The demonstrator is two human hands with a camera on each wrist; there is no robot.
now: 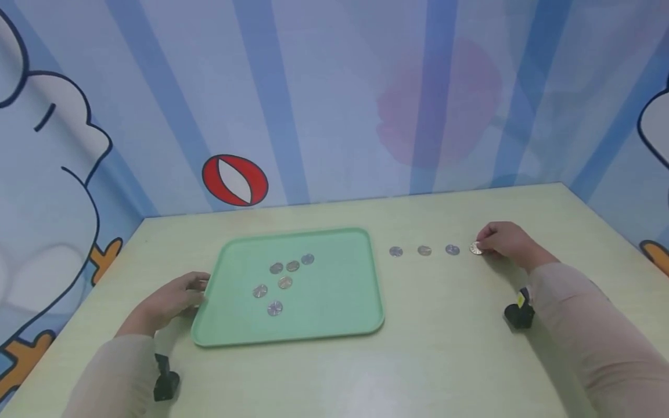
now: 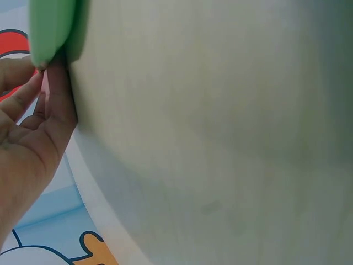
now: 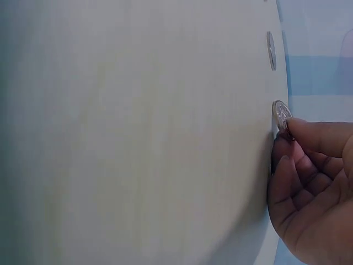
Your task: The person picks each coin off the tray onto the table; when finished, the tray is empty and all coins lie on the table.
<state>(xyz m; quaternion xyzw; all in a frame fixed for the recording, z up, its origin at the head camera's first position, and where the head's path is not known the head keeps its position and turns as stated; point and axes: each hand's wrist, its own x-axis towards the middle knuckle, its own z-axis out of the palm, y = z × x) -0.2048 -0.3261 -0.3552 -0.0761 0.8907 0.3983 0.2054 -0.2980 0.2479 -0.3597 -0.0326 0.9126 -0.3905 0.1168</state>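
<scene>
In the head view my right hand pinches a shiny silver coin between thumb and fingertips, low over the table's right side. Close up in the right wrist view, that coin tilts against the tabletop, its lower part covered by the fingers. To its left a coin, another coin and a third coin lie flat in a row. My left hand holds the left rim of a green tray, thumb and fingertips at its edge. Several coins lie scattered inside the tray.
The pale wooden table meets a blue striped backdrop along its far edge. Cartoon figures decorate the side panels. A black wrist device hangs under the left sleeve and another black device by the right.
</scene>
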